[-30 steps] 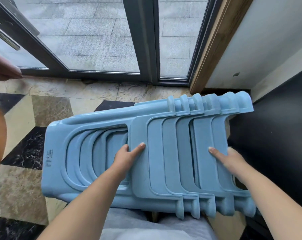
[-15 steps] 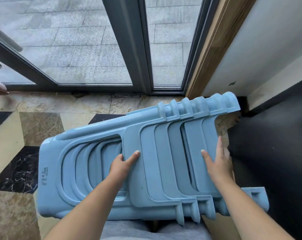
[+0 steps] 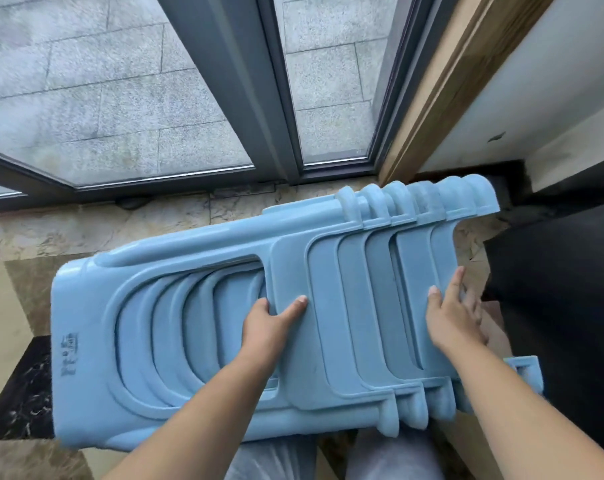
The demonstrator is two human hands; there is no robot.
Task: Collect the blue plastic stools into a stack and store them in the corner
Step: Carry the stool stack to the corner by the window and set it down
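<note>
Carrying item: stack of blue stools (image 3: 196,341), nested, tipped on its side over the person's knees, long axis running left to right, feet toward the corner (image 3: 501,174) at far right. Left hand (image 3: 269,320): fingers hooked through the side opening, thumb on top, clamped on the stack. Right hand (image 3: 453,317): fingers straight, pressing flat on the leg panels, nearer the corner. Beyond: marble floor (image 3: 23,230), glass door (image 3: 120,98), wooden frame (image 3: 442,88). Dark panel (image 3: 553,289) at right crowds the path.
</note>
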